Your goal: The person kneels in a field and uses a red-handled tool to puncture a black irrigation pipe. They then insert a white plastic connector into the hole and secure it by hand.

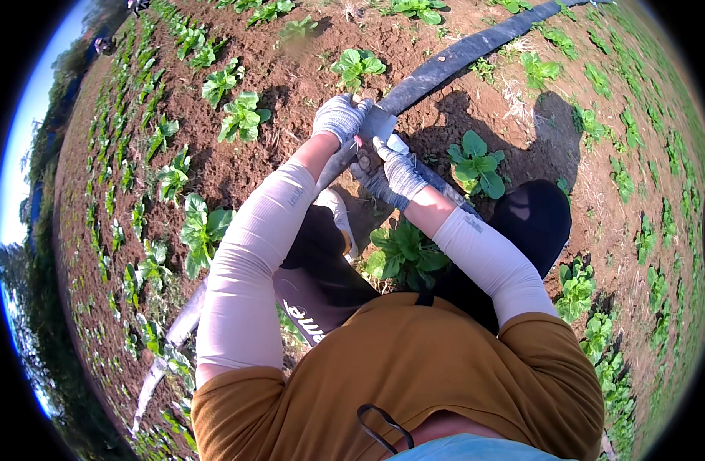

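Both hands wear grey knitted gloves and meet where dark flat hose pieces come together. My left hand [341,117] is closed, its fingers curled against a grey flat piece [378,123] at the end of the long black hose [460,58]. Just below it on the right, my right hand [395,177] is closed too, the thumb raised toward the grey piece. A small white piece [398,144] shows behind its fingers; what they grip is hidden. Between the hands is a tiny pink bit [358,140]. Another hose length [335,165] runs from under my left hand toward my shoe.
Rows of leafy green plants [475,164] grow in brown soil all around. One plant [406,253] stands close between my legs, near a light shoe [339,217]. A pale hose [185,319] lies at the lower left. Trees [38,307] line the far left edge.
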`<move>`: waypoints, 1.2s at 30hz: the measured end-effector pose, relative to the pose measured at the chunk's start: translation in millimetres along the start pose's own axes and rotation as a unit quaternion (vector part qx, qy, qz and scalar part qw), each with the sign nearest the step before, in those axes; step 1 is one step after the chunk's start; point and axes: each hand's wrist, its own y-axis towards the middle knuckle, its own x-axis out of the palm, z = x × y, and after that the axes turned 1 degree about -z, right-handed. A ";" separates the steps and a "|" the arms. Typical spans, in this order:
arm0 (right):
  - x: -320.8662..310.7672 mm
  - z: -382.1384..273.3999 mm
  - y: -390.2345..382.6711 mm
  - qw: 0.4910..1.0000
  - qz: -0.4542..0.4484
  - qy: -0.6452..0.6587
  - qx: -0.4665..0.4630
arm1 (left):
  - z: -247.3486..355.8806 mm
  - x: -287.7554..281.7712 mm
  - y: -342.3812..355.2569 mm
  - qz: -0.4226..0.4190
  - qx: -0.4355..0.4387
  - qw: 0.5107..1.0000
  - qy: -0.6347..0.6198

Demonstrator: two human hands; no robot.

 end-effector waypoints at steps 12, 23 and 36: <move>-30.1 -62.0 19.9 0.977 0.011 -0.197 -0.085 | -43.0 -8.2 18.0 -0.079 -0.061 0.979 -0.177; 0.9 -64.1 3.3 0.474 -0.013 -0.814 -0.336 | -6.7 -18.5 -4.3 -0.186 -0.006 0.975 -0.119; -13.1 -43.3 8.7 0.749 0.003 -0.560 -0.355 | 4.6 -3.8 -13.1 -0.184 0.005 0.962 -0.200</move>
